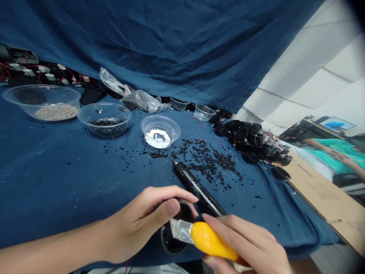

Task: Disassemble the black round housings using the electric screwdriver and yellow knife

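My left hand (142, 222) is curled round a black round part (174, 232) at the near edge of the blue-clothed table (57, 171), thumb and fingers pinching its rim. My right hand (248, 243) grips a yellow-handled brush (209, 239); its metal ferrule points into the black part. A black electric screwdriver (196, 188) lies on the cloth just beyond both hands, tip pointing away. Small black beads (208, 158) are scattered past it.
Clear bowls stand at the back: one with grey grains (42, 101), one with dark bits (105, 118), one with white bits (160, 131). Black round parts (251, 142) pile at the right. Plastic bags (137, 99) lie behind. Another person in a teal top (339, 156) sits far right.
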{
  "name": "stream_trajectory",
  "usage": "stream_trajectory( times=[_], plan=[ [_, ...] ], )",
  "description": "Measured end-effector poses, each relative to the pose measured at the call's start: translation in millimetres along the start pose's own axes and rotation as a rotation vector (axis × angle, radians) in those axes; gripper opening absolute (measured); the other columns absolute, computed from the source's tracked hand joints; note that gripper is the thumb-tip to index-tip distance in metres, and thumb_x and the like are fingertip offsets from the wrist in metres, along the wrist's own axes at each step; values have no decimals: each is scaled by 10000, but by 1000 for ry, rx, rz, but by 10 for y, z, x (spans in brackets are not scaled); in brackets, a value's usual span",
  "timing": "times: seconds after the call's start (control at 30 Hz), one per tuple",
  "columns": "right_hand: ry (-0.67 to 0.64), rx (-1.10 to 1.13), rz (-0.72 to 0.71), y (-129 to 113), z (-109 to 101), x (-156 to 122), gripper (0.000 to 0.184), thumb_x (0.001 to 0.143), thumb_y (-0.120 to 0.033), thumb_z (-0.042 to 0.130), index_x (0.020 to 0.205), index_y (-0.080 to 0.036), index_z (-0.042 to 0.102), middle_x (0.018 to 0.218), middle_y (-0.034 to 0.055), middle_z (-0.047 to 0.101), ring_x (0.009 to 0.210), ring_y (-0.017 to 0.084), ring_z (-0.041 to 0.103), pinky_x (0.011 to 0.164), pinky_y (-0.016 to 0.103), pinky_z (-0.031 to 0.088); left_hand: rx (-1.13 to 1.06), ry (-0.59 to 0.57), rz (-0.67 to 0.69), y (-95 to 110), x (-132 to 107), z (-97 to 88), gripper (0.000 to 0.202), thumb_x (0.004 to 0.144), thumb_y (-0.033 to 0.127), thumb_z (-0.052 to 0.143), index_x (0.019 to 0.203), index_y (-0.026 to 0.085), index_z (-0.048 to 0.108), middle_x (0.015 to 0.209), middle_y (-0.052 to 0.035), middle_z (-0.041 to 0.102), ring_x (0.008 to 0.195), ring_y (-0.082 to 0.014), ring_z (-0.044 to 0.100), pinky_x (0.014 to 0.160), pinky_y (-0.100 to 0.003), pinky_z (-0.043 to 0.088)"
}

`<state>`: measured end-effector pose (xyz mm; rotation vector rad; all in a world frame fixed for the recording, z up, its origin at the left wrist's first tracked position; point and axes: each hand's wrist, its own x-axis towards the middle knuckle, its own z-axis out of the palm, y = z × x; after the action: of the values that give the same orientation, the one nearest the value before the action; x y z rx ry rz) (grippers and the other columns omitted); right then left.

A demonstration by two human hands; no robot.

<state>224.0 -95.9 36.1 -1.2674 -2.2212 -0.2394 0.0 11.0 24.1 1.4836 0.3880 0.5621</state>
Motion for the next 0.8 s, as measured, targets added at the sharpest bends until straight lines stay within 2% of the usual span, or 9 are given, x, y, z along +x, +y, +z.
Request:
stream_trajectory(
  times=[0.07, 0.13, 0.2, 0.27, 0.33, 0.43, 0.6, 0.7, 0.8],
  plan=[
    [0, -1, 30, -21, 15, -17, 308, 1012, -450, 514, 1087, -182, 646, 920, 18, 709, 774, 88, 693, 709, 138, 524, 82, -12, 30, 17, -27, 23, 473, 1029, 544, 349, 1227, 224, 636, 1091, -39, 693, 1022, -194, 626, 907, -272, 439],
    [-24, 25, 60, -41, 27, -27, 301, 1019, -445, 501, 1114, -189, 629, 943, 22, 703, 798, 97, 690, 694, 150, 519, 84, -65, 51, 5, -35, 33, 503, 960, 615, 466, 1278, 243, 581, 1111, -30, 652, 1010, -199, 611, 893, -276, 443],
    [-44, 56, 90, -47, 36, -33, 286, 1031, -418, 482, 1154, -193, 610, 977, 33, 690, 819, 105, 681, 679, 165, 512, 66, -119, 37, -22, -24, 31, 729, 735, 637, 752, 1313, 269, 503, 1130, -14, 607, 1003, -212, 596, 869, -281, 450],
    [-65, 104, 111, -37, 37, -36, 283, 1025, -382, 505, 1200, -179, 597, 988, 45, 673, 815, 108, 666, 668, 181, 503, 101, -119, -16, -44, -1, 25, 867, 567, 459, 919, 1279, 287, 455, 1098, 11, 583, 941, -188, 584, 810, -260, 453],
    [-66, 151, 112, -16, 24, -39, 300, 1002, -343, 556, 1231, -153, 593, 972, 53, 659, 785, 108, 645, 667, 198, 498, 173, -80, -81, -54, 24, 21, 743, 599, 308, 907, 1189, 271, 458, 1018, 27, 573, 829, -149, 549, 705, -227, 437],
    [-51, 167, 126, 14, -34, -43, 316, 972, -306, 604, 1239, -137, 597, 945, 55, 647, 775, 107, 628, 674, 204, 496, 239, -14, -120, -45, 53, 19, 582, 630, 287, 880, 1079, 233, 514, 986, 12, 581, 820, -159, 537, 643, -218, 419],
    [-87, 125, 125, 17, -142, -56, 290, 1000, -352, 551, 1218, -167, 603, 938, 46, 656, 768, 105, 644, 665, 183, 505, 288, 24, -52, 19, 62, 25, 642, 615, 240, 890, 1176, 257, 579, 1001, 22, 638, 878, -178, 607, 764, -247, 474],
    [-118, 129, 138, 2, -146, -58, 286, 1001, -354, 551, 1216, -175, 611, 951, 40, 657, 786, 103, 650, 699, 173, 515, 241, -16, -99, 62, 41, 49, 657, 691, 142, 785, 1263, 295, 500, 998, 40, 628, 794, -138, 610, 722, -224, 488],
    [-109, 96, 143, -18, -117, -51, 298, 1010, -396, 532, 1212, -193, 618, 965, 30, 670, 813, 105, 665, 719, 173, 517, 195, -20, -90, 71, 15, 79, 620, 683, 61, 679, 1216, 293, 461, 996, 37, 589, 782, -128, 590, 654, -195, 477]
  ],
)
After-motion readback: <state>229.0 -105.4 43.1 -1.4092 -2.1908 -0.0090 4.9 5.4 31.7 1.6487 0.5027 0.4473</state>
